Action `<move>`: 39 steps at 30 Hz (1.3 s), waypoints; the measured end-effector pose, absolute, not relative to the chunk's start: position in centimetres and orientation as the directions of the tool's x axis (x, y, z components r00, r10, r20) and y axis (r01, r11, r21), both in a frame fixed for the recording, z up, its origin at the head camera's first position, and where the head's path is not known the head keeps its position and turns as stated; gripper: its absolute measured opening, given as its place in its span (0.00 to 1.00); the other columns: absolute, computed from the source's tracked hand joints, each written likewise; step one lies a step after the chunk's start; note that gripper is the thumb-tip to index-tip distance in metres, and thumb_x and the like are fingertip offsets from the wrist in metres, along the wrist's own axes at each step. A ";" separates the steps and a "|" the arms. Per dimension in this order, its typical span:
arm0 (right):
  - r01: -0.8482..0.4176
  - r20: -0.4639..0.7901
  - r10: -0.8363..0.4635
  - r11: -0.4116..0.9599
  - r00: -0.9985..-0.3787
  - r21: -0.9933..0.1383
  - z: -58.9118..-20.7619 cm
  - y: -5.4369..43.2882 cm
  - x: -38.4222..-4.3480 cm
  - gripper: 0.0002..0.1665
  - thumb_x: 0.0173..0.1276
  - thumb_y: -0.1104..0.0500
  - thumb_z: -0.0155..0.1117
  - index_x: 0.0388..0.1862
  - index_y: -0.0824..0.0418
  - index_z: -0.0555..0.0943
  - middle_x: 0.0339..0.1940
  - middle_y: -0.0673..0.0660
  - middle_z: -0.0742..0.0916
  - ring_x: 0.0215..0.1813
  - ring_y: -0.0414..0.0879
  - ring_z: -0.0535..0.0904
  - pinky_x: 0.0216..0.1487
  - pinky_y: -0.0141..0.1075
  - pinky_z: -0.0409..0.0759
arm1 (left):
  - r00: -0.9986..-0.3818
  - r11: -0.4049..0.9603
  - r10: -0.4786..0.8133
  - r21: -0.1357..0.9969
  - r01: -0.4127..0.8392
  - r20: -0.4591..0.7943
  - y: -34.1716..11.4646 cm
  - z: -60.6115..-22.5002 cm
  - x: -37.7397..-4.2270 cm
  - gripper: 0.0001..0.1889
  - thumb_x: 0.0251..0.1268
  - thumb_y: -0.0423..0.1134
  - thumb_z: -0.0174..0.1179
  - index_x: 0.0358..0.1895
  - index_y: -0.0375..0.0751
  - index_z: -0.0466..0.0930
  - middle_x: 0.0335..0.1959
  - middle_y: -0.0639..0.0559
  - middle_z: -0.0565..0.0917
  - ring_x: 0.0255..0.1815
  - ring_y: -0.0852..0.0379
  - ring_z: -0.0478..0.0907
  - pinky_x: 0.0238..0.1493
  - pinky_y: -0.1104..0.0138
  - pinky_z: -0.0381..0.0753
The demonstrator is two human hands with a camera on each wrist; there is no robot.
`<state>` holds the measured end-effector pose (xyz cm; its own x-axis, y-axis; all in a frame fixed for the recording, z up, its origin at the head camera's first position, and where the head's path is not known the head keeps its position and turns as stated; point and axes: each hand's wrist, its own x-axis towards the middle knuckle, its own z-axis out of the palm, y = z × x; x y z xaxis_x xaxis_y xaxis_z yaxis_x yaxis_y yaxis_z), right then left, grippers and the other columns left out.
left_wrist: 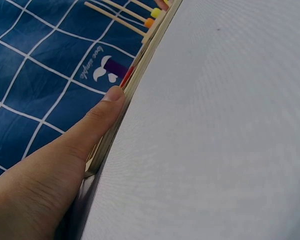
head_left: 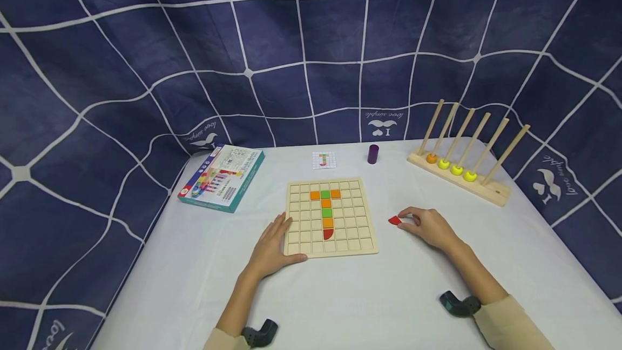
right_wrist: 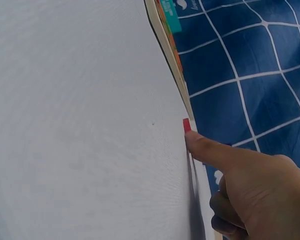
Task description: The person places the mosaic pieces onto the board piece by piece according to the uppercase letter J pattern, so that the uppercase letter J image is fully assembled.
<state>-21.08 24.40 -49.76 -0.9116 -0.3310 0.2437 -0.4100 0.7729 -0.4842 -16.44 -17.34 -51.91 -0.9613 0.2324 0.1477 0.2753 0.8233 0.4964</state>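
A wooden grid board (head_left: 350,215) lies on the white table with orange and green squares and a red quarter-round tile (head_left: 328,234) set in a T-like column. My left hand (head_left: 273,250) rests at the board's lower left corner, fingers along the left side and thumb on the front edge. In the left wrist view that thumb (left_wrist: 97,117) lies against the board's edge. To the right of the board, my right hand (head_left: 430,227) pinches a small red tile (head_left: 394,221) between thumb and finger. The right wrist view shows the red tile (right_wrist: 186,125) at the fingertips.
Behind the board lie a small pattern card (head_left: 324,160) and a dark purple cylinder (head_left: 373,154). A teal-edged box (head_left: 222,177) lies at the back left. At the back right stands a wooden peg rack (head_left: 457,178) with orange and yellow beads. A blue gridded curtain surrounds the table.
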 end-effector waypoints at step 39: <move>-0.498 0.298 -0.399 0.696 -0.867 -0.517 -49.0 22.9 -21.1 0.15 0.54 0.49 0.71 0.40 0.51 0.83 0.11 0.40 0.64 0.15 0.32 0.54 0.14 0.28 0.54 | -0.958 0.818 0.249 0.499 0.287 0.141 -17.4 -51.6 -16.5 0.59 0.33 0.76 0.61 0.69 0.40 0.59 0.73 0.48 0.52 0.73 0.53 0.45 0.70 0.59 0.46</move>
